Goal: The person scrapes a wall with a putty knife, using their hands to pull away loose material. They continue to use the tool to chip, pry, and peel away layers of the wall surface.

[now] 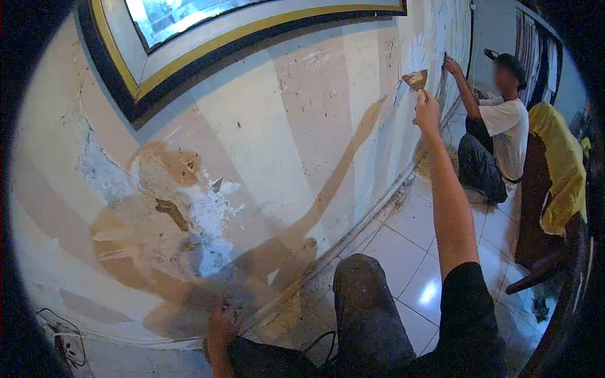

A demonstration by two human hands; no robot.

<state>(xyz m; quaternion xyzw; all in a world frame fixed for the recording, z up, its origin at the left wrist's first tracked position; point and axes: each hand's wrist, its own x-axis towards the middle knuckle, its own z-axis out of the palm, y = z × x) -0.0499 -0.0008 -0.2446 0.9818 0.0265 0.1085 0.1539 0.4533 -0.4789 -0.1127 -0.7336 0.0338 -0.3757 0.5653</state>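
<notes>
My right hand (pixel 427 112) is stretched out at the upper right, wrapped round the handle of a scraper (pixel 415 79) with a broad blade. The blade is at the striped wall (pixel 315 120), beside a patch of whitish marks. Low at the bottom left, my left hand (pixel 225 321) is near the foot of the wall, in shadow; its fingers look curled, and whether they hold anything is too dark to tell. Above it, a damaged patch (pixel 211 220) shows white, flaking plaster and brown stains.
A framed panel (pixel 252 43) hangs at the top left. Another person (pixel 509 126) sits by the wall at the right, one hand on it. Behind is a chair with a yellow cloth (pixel 558 164). White floor tiles (pixel 409 220) lie below; a cable and socket (pixel 70 346) are at the bottom left.
</notes>
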